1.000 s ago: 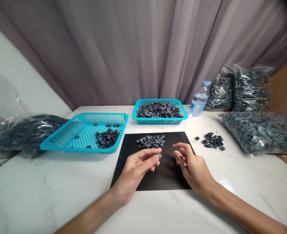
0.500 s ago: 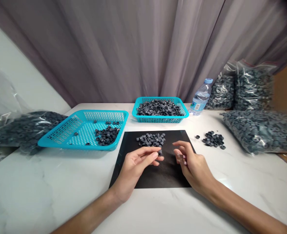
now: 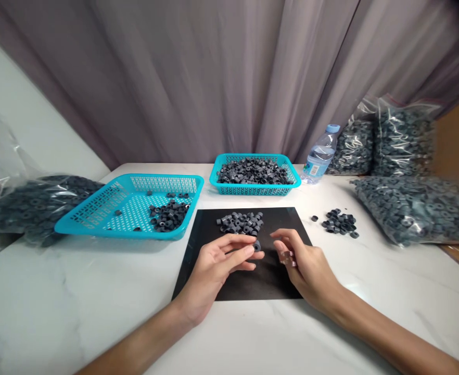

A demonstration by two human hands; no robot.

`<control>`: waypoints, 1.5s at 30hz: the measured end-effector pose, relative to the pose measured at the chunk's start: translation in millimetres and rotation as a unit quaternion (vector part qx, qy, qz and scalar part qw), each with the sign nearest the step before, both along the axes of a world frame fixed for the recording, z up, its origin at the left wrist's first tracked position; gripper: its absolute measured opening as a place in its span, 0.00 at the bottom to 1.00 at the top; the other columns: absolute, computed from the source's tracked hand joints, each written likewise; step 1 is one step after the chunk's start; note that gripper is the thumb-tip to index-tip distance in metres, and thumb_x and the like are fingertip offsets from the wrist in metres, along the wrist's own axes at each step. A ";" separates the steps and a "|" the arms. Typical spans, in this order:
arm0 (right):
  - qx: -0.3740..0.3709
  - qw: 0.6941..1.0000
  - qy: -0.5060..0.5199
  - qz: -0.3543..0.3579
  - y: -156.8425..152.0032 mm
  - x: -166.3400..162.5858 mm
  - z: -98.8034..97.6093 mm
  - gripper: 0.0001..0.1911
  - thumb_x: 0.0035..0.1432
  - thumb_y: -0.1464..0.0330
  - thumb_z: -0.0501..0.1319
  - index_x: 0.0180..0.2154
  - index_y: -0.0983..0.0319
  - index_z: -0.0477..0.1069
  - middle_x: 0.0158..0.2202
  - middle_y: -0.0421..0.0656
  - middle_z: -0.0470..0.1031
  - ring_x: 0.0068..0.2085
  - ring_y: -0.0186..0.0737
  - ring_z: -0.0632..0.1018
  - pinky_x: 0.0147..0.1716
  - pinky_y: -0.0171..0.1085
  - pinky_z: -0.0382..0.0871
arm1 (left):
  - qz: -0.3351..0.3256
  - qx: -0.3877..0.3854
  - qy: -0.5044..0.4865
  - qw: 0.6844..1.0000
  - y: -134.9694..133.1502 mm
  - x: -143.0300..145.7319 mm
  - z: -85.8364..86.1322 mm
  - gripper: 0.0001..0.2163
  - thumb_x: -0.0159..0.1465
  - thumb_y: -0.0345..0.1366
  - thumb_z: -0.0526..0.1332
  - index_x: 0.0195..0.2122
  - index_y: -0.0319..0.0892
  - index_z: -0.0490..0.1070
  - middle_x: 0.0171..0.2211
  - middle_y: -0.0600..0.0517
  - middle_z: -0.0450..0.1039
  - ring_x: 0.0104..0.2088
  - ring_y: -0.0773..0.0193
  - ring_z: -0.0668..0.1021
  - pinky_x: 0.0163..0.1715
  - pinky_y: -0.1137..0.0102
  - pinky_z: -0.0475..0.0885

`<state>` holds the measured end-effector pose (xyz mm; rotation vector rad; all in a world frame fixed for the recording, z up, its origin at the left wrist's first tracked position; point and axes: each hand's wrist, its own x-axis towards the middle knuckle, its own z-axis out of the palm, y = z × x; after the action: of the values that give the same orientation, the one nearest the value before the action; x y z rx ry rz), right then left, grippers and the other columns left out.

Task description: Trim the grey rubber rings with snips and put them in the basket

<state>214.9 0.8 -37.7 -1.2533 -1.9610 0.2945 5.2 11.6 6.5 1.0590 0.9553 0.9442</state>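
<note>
My left hand [image 3: 219, 260] is closed, pinching a small dark grey ring [image 3: 256, 246] with a hole through it between thumb and fingertips. It is held above the black mat [image 3: 249, 284]. Just behind it on the mat lies a heap of similar grey rings [image 3: 240, 223]. To the right, apart from the held ring, my right hand [image 3: 302, 260] hovers with its index finger stretched out and the other fingers loosely curled. Something small and shiny [image 3: 288, 257] shows at those fingers; whether it is worn or held I cannot tell.
A turquoise basket [image 3: 108, 233] at left contains some rings; another basket [image 3: 253, 191] behind the mat is full of them. Loose rings [image 3: 339, 222] lie right of the mat. Bags of rings [image 3: 420, 208] [image 3: 53, 200] flank the table. A water bottle [image 3: 321, 156] stands at back right.
The held ring has turned so that its hole faces me more. My right hand has shifted slightly to the left. The whole view has moved a little.
</note>
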 end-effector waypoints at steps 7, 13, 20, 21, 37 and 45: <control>-0.084 0.994 0.075 0.010 6.2 1.9 -3.8 0.07 0.73 0.63 0.50 0.47 0.57 0.62 0.27 0.35 0.70 0.25 0.35 0.73 0.26 0.32 0.66 | -0.007 0.010 0.008 1.000 -0.3 -0.2 -0.3 0.08 0.63 0.38 0.71 0.42 0.43 0.83 0.44 0.47 0.83 0.47 0.53 0.85 0.40 0.71 0.81; -0.089 0.995 0.042 0.017 9.7 3.4 -7.5 0.07 0.72 0.65 0.51 0.39 0.57 0.64 0.30 0.38 0.71 0.28 0.37 0.72 0.29 0.35 0.64 | 0.152 0.293 0.179 0.927 16.9 -31.1 28.2 0.05 0.63 0.38 0.71 0.40 0.46 0.81 0.39 0.52 0.80 0.37 0.58 0.84 0.38 0.64 0.82; -0.063 0.997 -0.034 0.020 8.3 1.5 -11.4 0.08 0.72 0.67 0.51 0.37 0.57 0.64 0.34 0.40 0.73 0.31 0.39 0.76 0.31 0.37 0.66 | 0.272 0.370 0.597 0.657 57.4 -105.4 47.5 0.03 0.67 0.36 0.65 0.36 0.45 0.78 0.37 0.48 0.75 0.36 0.54 0.77 0.34 0.62 0.70; -0.059 0.997 -0.037 0.019 8.4 0.9 -11.6 0.08 0.72 0.67 0.51 0.37 0.57 0.64 0.33 0.40 0.73 0.31 0.39 0.76 0.30 0.37 0.65 | 0.278 0.361 0.625 0.634 59.0 -108.0 46.7 0.04 0.67 0.36 0.65 0.36 0.45 0.79 0.37 0.47 0.75 0.37 0.52 0.77 0.33 0.62 0.68; -0.070 0.996 -0.043 0.036 8.6 -0.4 -16.5 0.09 0.74 0.65 0.48 0.38 0.56 0.61 0.35 0.39 0.70 0.31 0.39 0.75 0.31 0.38 0.64 | -0.033 0.425 0.544 0.723 27.9 -37.6 -16.3 0.04 0.72 0.33 0.61 0.44 0.43 0.75 0.42 0.49 0.79 0.44 0.52 0.79 0.46 0.58 0.72; -0.058 0.997 -0.038 0.035 8.7 0.0 -16.1 0.09 0.74 0.65 0.49 0.38 0.57 0.61 0.34 0.39 0.70 0.30 0.39 0.74 0.30 0.37 0.64 | -0.029 0.376 0.410 0.831 23.9 -29.3 -6.2 0.06 0.74 0.34 0.58 0.40 0.43 0.73 0.42 0.51 0.77 0.41 0.61 0.80 0.46 0.67 0.74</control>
<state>214.9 9.5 -53.7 -1.2875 -2.0810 0.4066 -24.1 35.5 0.3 2.2748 1.2497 0.8174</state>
